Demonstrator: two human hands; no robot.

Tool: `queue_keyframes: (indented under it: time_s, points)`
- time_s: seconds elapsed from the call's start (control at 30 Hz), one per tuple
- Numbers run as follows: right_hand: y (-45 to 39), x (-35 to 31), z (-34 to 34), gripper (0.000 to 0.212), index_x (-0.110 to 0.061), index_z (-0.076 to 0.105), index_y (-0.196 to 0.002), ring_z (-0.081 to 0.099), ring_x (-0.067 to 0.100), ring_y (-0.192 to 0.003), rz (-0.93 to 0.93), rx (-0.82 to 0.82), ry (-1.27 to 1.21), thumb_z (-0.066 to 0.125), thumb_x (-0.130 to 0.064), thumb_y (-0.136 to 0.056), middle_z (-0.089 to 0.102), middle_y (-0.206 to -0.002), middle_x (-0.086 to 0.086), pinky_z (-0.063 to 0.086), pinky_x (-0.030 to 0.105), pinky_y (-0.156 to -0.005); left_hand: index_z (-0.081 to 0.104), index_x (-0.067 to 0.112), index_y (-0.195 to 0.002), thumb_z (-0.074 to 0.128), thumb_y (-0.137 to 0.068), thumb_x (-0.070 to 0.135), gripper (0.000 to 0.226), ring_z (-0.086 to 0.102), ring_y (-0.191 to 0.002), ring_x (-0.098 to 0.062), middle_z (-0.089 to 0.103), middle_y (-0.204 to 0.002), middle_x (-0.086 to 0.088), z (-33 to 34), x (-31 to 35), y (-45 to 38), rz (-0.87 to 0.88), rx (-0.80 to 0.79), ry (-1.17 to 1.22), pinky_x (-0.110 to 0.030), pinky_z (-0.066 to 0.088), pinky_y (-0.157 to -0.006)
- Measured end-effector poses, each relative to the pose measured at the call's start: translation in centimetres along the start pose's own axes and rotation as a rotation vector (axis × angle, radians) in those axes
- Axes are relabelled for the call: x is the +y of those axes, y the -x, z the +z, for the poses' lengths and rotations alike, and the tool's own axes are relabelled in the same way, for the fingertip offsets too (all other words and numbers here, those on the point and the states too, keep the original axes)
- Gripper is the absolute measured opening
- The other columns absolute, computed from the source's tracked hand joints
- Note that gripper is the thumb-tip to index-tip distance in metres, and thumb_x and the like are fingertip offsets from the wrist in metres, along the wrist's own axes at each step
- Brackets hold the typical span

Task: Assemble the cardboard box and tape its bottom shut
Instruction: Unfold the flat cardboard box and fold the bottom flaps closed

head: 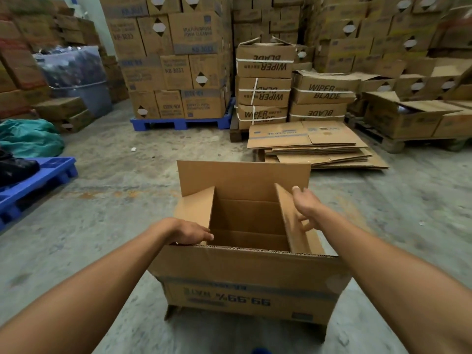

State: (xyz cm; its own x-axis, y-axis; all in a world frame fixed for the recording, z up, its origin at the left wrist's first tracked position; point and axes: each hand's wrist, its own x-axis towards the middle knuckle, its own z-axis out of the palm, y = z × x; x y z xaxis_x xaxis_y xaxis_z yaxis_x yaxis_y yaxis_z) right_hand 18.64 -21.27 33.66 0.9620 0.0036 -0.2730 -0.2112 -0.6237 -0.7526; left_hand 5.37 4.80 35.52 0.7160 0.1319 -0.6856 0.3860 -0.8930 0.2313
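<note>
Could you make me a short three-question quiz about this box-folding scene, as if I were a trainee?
1. True or false: the far long flap of the cardboard box stands upright.
2. Which flap does the right hand touch? A) the near long flap B) the right side flap C) the far long flap
3. Fill in: the left hand rests on the ___ side flap.

Key: 1 true. 2 B. 3 left. No tape shows on the box or in either hand, and behind it a stack of flattened cartons lies on the floor.
</note>
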Motion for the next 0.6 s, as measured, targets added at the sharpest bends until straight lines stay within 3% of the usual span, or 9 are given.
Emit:
queue_keyframes:
  time_s: [0.1, 0.17, 0.23, 0.37, 0.5, 0.57, 0.6]
  points:
    - [1.6, 1.0, 2.8, 0.055, -0.003, 0.031, -0.151, 0.041, 0.034, -0.133, -0.059, -0.151, 0.093, 0.021, -0.034, -0.107, 0.035, -0.154, 0.022, 0.034, 0.046, -0.111, 0.018, 0.033, -0.155, 0.04, -0.097, 0.056, 0.065, 0.026, -0.145, -0.03, 0.023, -0.161, -0.001, 1.6, 1.4, -0.2, -0.042, -0.131, -0.061, -0.044, 0.031, -0.112]
    - [2.3, 2.3, 4.2, 0.056, -0.005, 0.025, -0.154, 0.031, 0.033, -0.143, -0.068, -0.305, 0.199, 0.02, -0.036, -0.108, 0.029, -0.159, 0.018, 0.026, 0.044, -0.116, 0.016, 0.03, -0.155, 0.037, -0.098, 0.058, 0.067, 0.019, -0.148, -0.029, 0.019, -0.162, -0.001, 3.4, 1.8, -0.9, -0.025, -0.185, -0.152, -0.046, 0.021, -0.117]
    - [2.6, 3.7, 5.2, 0.058, -0.007, 0.02, -0.156, 0.021, 0.03, -0.149, -0.127, -0.354, 0.323, 0.022, -0.039, -0.107, 0.021, -0.163, 0.014, 0.019, 0.041, -0.121, 0.014, 0.03, -0.155, 0.031, -0.097, 0.062, 0.069, 0.015, -0.149, -0.028, 0.016, -0.163, 0.001, 5.2, 1.7, -1.6, 0.002, -0.185, -0.195, -0.046, 0.016, -0.119]
    - [3.7, 6.9, 6.0, 0.066, -0.02, 0.014, -0.158, 0.004, 0.029, -0.153, -0.21, -0.339, 0.611, 0.018, -0.056, -0.102, 0.008, -0.167, 0.007, 0.008, 0.054, -0.122, 0.0, 0.04, -0.154, 0.027, -0.088, 0.075, 0.079, 0.003, -0.151, -0.031, -0.003, -0.165, 0.004, 7.2, 0.2, -2.9, 0.036, -0.146, -0.223, -0.052, 0.009, -0.12]
    - [4.6, 9.3, 6.1, 0.067, -0.027, 0.001, -0.159, -0.016, 0.024, -0.151, -0.235, -0.35, 0.78, 0.014, -0.059, -0.101, -0.014, -0.166, 0.001, -0.005, 0.058, -0.117, -0.012, 0.04, -0.152, 0.021, -0.083, 0.082, 0.087, -0.011, -0.149, -0.038, -0.019, -0.162, 0.0, 8.5, -1.3, -3.3, 0.046, 0.032, -0.309, -0.059, 0.002, -0.118]
    - [5.0, 9.2, 6.1, 0.067, -0.025, 0.008, -0.159, -0.011, 0.026, -0.152, -0.232, -0.356, 0.828, 0.014, -0.059, -0.101, -0.009, -0.167, 0.003, -0.002, 0.058, -0.118, -0.01, 0.036, -0.153, 0.018, -0.086, 0.079, 0.084, -0.016, -0.148, -0.036, -0.019, -0.162, -0.002, 9.0, -2.1, -3.4, 0.062, 0.05, -0.26, -0.059, -0.001, -0.118]
    - [5.1, 8.9, 6.1, 0.065, -0.022, 0.026, -0.155, 0.004, 0.029, -0.153, -0.246, -0.329, 0.829, 0.016, -0.057, -0.102, 0.008, -0.166, 0.007, 0.007, 0.056, -0.118, -0.008, 0.034, -0.154, 0.016, -0.088, 0.077, 0.083, -0.019, -0.147, -0.035, -0.019, -0.162, -0.002, 9.3, -2.4, -3.5, 0.068, 0.042, -0.229, -0.059, -0.003, -0.118]
